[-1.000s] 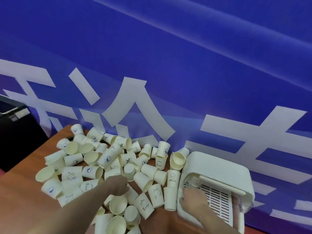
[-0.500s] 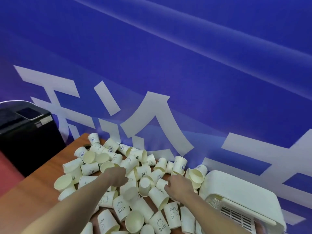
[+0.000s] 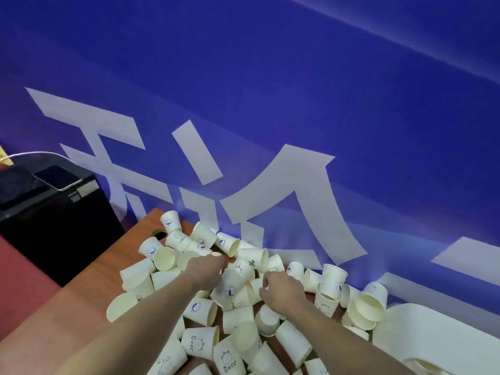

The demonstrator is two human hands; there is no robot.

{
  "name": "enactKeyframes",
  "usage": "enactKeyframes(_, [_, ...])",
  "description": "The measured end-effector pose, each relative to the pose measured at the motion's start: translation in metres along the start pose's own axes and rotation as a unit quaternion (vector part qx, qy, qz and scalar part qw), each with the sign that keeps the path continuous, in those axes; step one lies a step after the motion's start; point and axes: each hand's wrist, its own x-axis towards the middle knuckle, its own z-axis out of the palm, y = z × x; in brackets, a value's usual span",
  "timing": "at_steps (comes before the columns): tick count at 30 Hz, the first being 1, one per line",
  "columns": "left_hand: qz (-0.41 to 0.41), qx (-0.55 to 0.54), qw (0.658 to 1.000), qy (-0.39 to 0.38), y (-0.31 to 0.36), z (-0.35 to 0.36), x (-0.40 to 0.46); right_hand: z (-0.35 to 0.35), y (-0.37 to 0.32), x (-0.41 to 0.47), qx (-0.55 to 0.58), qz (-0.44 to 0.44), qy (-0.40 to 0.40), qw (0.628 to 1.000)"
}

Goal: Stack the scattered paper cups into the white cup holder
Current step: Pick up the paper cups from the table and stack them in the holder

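We look down on a wooden table point(image 3: 89, 288) set against a blue banner point(image 3: 270, 90) with large white characters. A heap of paper cups point(image 3: 238, 315) covers the far and right part of the tabletop, most lying on their sides, a few upright or mouth-down, many printed with small blue motifs and words such as "Bear".

The left hand point(image 3: 207, 270) reaches into the middle of the heap. Its fingers curl downward among the cups, touching a tilted cup point(image 3: 235, 280) just to its right; whether they actually hold anything we cannot tell, since the fingertips are hidden behind the hand itself.

The right hand point(image 3: 281, 289) sits just beside that same cup, on its other side. Its fingers are curled and bent inward toward the cup's wall; the frame is too blurred for us to say whether they pinch it or merely touch it.

The two hands are near each other, with the tilted cup between them.

The white cup holder point(image 3: 438, 336) lies at the lower right corner of the view, partly cut off by the frame edge, with cups resting just beside its left side.

Off the table's left edge stands a black box point(image 3: 56, 220), with a flat dark device point(image 3: 58, 176) lying on top of it.
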Motion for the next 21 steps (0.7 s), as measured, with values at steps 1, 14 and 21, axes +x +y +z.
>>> enactKeyframes(1, [0.002, -0.006, 1.0, -0.006, -0.004, 0.003, 0.007, 0.004, -0.002, 0.009, 0.002, 0.002, -0.005, 1.0])
enactKeyframes(14, [0.018, -0.093, 0.991, -0.094, -0.016, 0.046, 0.063, 0.048, -0.016, 0.086, 0.102, 0.043, -0.072, 0.991])
enactKeyframes(21, [0.043, -0.066, 0.994, -0.08, -0.015, 0.04, 0.056, 0.05, -0.017, 0.081, 0.122, 0.05, -0.026, 0.991])
